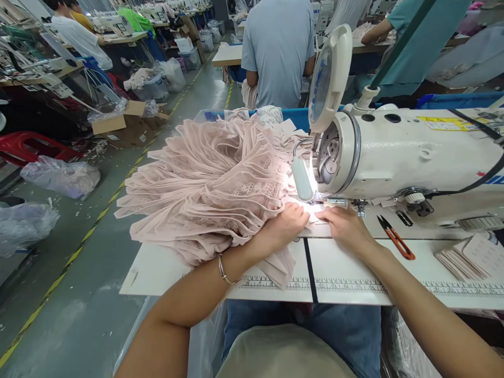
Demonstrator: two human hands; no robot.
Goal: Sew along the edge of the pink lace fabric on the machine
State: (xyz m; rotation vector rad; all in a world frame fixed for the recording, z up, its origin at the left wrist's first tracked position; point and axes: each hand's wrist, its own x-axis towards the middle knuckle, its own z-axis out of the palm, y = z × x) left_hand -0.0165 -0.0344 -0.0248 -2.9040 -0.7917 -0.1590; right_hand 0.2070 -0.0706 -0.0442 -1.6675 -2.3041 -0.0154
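A big heap of pale pink lace fabric pieces [212, 184] lies fanned out on the left of the white sewing table [346, 268]. My left hand [285, 223] rests flat on the heap's near right edge, beside the needle area. My right hand [342, 224] presses flat on a small pink piece under the presser foot of the white sewing machine [397, 152]. A bright lamp [302, 178] lights the spot between both hands. A thin bracelet sits on my left wrist.
Orange-handled thread snips [396, 237] lie right of my right hand. A stack of pale pieces [468, 257] sits at the table's far right. A person in a blue shirt [277, 52] stands behind the table. Plastic bags and boxes line the floor aisle at left.
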